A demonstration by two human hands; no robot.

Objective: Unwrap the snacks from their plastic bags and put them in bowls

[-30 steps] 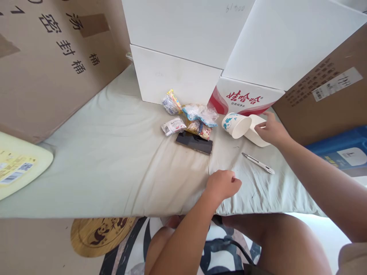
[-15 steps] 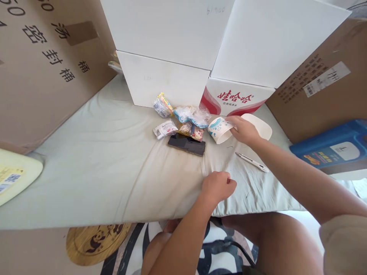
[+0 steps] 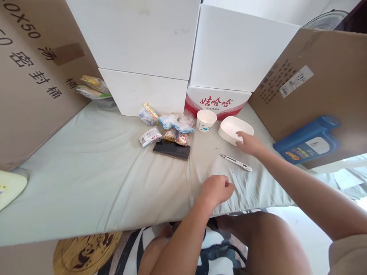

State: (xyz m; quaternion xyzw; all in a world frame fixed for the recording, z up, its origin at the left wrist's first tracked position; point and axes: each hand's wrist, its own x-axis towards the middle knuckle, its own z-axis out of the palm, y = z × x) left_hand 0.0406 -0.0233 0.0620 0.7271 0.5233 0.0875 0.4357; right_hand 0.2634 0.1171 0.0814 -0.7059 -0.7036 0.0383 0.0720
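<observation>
My right hand (image 3: 249,143) is at the near rim of an oval white plastic bowl (image 3: 229,135). Its fingers reach over the rim while the thumb rests against the outer wall. Left of this bowl a white paper cup with blue print (image 3: 205,126) stands upright, apart from my hand. Closer to me lies a slim white pen-like tool (image 3: 236,162). My left hand (image 3: 218,190) rests as a fist near the front edge of the cloth-covered surface (image 3: 137,191), and I see nothing in it.
Several wrapped snack packets (image 3: 174,124) lie in front of white boxes (image 3: 143,91). Before them is a black phone (image 3: 172,149). Cardboard cartons (image 3: 43,91) flank both sides. A blue bottle (image 3: 306,141) is at right, and a pale yellow container (image 3: 11,187) at left.
The paper cup, tipped in my right hand earlier, now stands upright on the cloth. My right hand has let go of it and moved right to the white bowl. My left hand stays in a fist.
</observation>
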